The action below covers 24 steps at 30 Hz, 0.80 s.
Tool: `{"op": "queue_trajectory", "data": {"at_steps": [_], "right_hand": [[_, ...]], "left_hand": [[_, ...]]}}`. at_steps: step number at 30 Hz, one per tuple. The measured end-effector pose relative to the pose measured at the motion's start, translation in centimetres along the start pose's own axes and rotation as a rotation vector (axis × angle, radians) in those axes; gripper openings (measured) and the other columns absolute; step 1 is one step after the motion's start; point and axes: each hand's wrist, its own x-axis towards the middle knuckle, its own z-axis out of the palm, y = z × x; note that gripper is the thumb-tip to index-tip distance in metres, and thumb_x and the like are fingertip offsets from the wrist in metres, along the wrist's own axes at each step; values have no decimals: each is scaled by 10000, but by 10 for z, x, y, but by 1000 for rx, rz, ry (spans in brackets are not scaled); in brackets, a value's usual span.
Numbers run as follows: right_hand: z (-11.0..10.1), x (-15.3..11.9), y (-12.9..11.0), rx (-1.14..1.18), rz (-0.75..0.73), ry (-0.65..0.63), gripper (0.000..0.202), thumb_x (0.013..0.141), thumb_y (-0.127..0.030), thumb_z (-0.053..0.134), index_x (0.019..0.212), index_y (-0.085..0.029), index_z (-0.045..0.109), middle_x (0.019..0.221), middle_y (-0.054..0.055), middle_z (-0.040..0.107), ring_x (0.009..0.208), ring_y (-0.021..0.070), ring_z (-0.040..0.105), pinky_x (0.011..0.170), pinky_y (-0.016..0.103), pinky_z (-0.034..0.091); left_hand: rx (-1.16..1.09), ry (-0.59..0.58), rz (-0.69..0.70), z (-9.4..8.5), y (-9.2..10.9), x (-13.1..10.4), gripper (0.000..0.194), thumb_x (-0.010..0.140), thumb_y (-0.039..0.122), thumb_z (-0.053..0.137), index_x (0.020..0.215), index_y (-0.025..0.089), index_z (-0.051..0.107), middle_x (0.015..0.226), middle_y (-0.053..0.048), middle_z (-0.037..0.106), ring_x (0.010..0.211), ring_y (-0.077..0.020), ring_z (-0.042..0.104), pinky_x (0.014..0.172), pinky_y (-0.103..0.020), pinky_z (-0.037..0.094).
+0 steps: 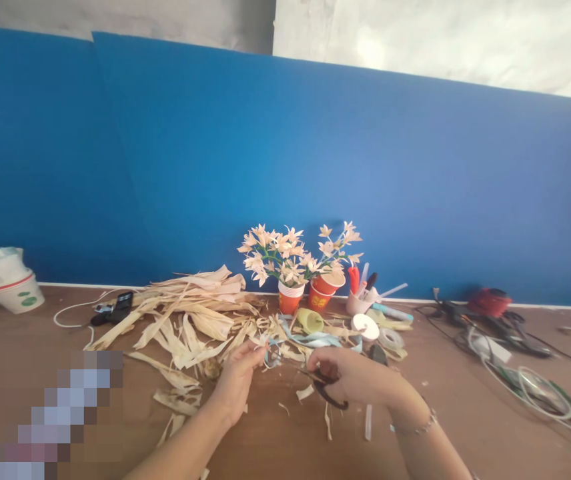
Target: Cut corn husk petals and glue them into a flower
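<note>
Grip on the left hand (239,379) is pinched closed: I have thumb and fingertips together on a pale piece (261,343), too small for me to make out its exact shape. With the right hand (353,375) I hold the scissors (334,396), fingers curled at the dark handles and the blades pointing toward the left hand; how far the blades are parted, I cannot tell. Both hands are low over the brown bench (260,443), near each other but apart.

Just beyond them I see blue strips (318,340), a green cup (310,321) on its side, a white roll (365,327) and clear tape (390,339). Dry husks (200,320) spread beyond the left hand and to its left. Behind, pale flowers (283,247) stand in red cups (289,301), beside a pink pot (359,301) of tools. Scraps (304,393) and a clear stick (368,423) lie nearer me. Cables (540,393) and a red tool (489,302) are far right; a white cup (15,293) leans far left, before the blue panel (190,160).
</note>
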Motion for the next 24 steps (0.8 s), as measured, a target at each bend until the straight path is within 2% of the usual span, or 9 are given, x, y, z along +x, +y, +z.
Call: {"op": "queue_trajectory", "data": {"at_steps": [3,10,15,19,24], "right_hand": [[0,-1,-3,53,-5,-55,361,595,-46,531,900,-220,619,642,-62,532,531,81,421,446,165,275],[5,5,2,-11,-46,-36,328,607,-100,585,907,-217,650,665,-56,537,564,89,421,504,182,313],[8,3,-7,-66,-35,15,324,615,-117,575,902,-236,668,675,-44,551,582,102,437,501,191,299],[11,1,-15,-93,-34,46,323,601,-108,580,879,-239,676,687,-35,555,591,106,441,493,189,279],[11,1,-20,-66,-52,16,292,628,-87,553,857,-224,672,637,-42,548,567,100,445,488,188,281]], "left_hand": [[15,15,-13,0,0,0,256,604,374,765,619,166,616,776,-33,654,850,-212,574,799,-313,381],[108,-33,26,0,-2,-1,210,657,361,733,757,178,708,819,-30,660,871,-204,567,846,-310,381],[232,-1,107,4,1,-3,238,588,392,763,595,170,677,987,-73,622,960,-248,544,832,-309,410],[260,16,108,7,2,-5,264,558,410,771,584,168,669,979,-85,601,901,-247,549,775,-309,430],[244,8,99,7,2,-5,254,566,393,769,571,164,659,971,-75,598,857,-225,553,748,-298,430]]}}
